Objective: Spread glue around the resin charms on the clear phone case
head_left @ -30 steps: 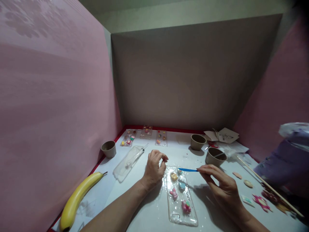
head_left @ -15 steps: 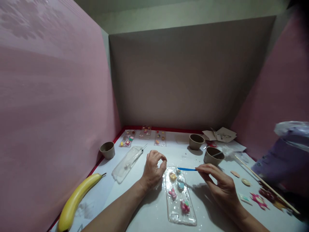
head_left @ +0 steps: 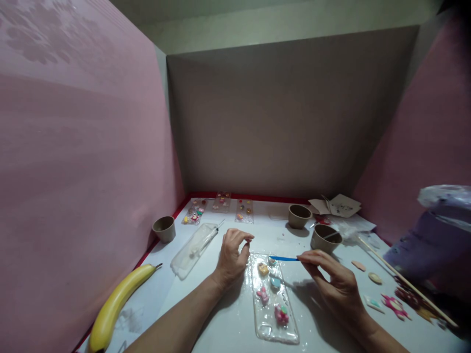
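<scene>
A clear phone case [head_left: 270, 328] coated in something glossy lies on the white table, bearing a yellow charm [head_left: 263, 268], a blue one [head_left: 275, 282], a pink rabbit [head_left: 262, 294] and a pink-and-green piece [head_left: 281, 315]. My right hand [head_left: 333, 279] pinches a thin blue stick [head_left: 285, 258], whose tip is over a small pale charm at the case's top. My left hand [head_left: 233, 255] rests beside the case's upper left corner, thumb and index finger apart, with nothing between them.
Left are a banana [head_left: 119, 304], a cup [head_left: 164, 229] and a clear tray [head_left: 193, 250]. Decorated cases [head_left: 244, 211] lie at the back. Two cups [head_left: 299, 216] stand back right. Near the right edge are loose charms [head_left: 394, 306], a wooden stick [head_left: 408, 282] and a purple bag [head_left: 429, 240].
The thumb and index finger of my left hand have spread apart. The case has shifted very slightly left. My right hand and the blue stick have barely moved.
</scene>
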Demonstrator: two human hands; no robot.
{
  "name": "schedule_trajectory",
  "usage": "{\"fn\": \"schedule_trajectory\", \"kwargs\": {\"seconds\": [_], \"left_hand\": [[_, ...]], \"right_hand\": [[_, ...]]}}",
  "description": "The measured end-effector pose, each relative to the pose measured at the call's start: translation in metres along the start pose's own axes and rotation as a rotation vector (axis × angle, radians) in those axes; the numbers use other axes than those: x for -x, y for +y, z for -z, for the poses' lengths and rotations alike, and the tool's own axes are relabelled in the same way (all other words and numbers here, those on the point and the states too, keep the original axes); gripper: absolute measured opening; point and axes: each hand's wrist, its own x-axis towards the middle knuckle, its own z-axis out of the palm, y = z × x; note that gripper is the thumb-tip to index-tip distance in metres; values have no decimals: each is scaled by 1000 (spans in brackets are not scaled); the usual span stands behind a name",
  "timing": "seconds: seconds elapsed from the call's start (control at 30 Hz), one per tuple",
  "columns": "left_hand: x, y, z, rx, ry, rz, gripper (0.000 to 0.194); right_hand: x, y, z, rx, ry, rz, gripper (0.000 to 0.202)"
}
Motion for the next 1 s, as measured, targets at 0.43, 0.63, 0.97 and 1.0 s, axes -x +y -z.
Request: {"fn": "schedule_trajectory", "kwargs": {"seconds": [0.43,0.63,0.97,1.0], "left_hand": [[1,-2,-1,13,-4,106,7],[1,-7,-2,57,-3,79,34],[1,-4,-1,32,-57,51,36],[1,-4,-1,32,-53,51,34]], "right_hand": [[-1,-1,0,-26,-2,-1,17],[0,0,0,-27,-12,-16,16],[-1,-2,0,-48,-2,-12,17],[-2,-2,0,-49,-1,-12,17]]}}
